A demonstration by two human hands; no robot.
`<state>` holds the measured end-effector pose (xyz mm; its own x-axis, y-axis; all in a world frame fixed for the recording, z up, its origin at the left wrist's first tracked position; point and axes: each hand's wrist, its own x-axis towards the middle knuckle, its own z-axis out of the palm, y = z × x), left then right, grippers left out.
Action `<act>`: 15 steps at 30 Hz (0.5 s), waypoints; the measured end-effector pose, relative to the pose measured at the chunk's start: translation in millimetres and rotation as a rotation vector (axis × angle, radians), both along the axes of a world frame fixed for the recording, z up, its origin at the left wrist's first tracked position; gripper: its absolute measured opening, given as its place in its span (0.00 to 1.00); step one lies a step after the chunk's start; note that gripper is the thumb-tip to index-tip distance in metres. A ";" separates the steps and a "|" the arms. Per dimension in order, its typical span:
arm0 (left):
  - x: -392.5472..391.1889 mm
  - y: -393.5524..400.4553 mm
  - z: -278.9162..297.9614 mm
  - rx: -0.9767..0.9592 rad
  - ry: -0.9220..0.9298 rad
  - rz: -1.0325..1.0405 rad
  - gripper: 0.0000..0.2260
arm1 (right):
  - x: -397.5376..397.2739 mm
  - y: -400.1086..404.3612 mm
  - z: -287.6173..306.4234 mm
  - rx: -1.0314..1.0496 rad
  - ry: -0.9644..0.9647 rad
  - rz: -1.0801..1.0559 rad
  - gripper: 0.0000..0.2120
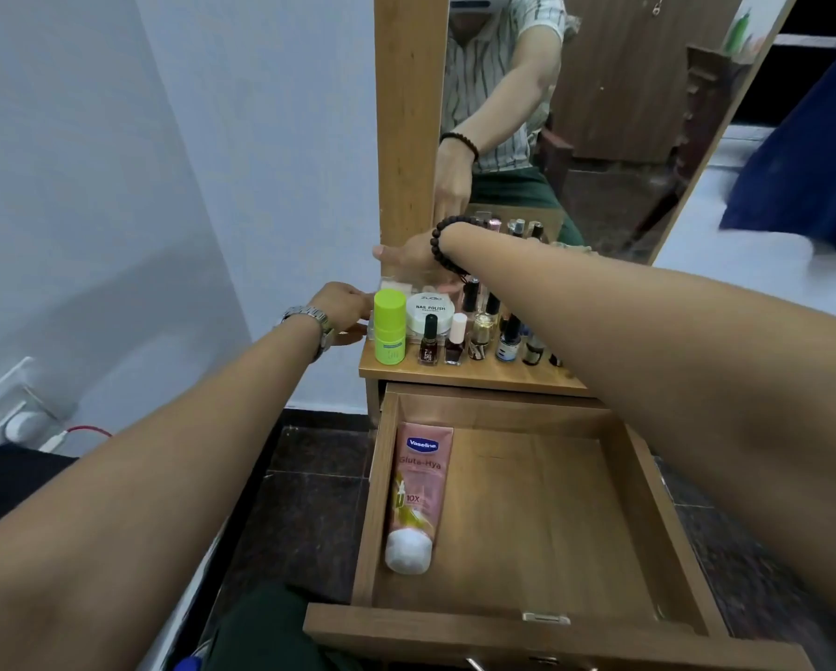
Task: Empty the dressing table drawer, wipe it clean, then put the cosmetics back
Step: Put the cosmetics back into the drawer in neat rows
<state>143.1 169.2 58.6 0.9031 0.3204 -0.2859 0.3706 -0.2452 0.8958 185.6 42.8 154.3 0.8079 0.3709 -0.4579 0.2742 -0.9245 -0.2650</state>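
Both my hands, left hand (345, 307) and right hand (406, 258), grip a clear organiser (396, 286) at frame centre; restocking next means lowering it beside the Vaseline tube (418, 491) in the drawer (527, 515).

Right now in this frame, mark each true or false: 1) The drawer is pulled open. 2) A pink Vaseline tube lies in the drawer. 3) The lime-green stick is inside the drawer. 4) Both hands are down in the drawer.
1) True: the drawer is open.
2) True: the Vaseline tube lies along its left wall.
3) False: the lime-green stick stands on the tabletop.
4) False: the left hand and right hand reach over the tabletop.
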 end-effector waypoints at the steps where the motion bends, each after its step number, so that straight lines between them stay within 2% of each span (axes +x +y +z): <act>1: 2.3 -1.7 -1.6 0.010 -0.007 0.015 0.04 | 2.8 1.9 -4.1 -0.021 0.023 -0.017 0.35; 5: 9.1 -1.5 -9.0 0.066 -0.018 0.043 0.06 | 10.2 8.0 -14.5 -0.055 0.016 -0.034 0.35; 15: 8.1 1.3 -14.2 -0.020 -0.014 0.054 0.04 | 3.8 8.7 -17.8 0.019 0.010 0.000 0.32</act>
<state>151.2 170.6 44.3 0.8885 0.3633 -0.2805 0.3705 -0.2069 0.9055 189.4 51.4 136.5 0.8034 0.3794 -0.4590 0.2711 -0.9193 -0.2854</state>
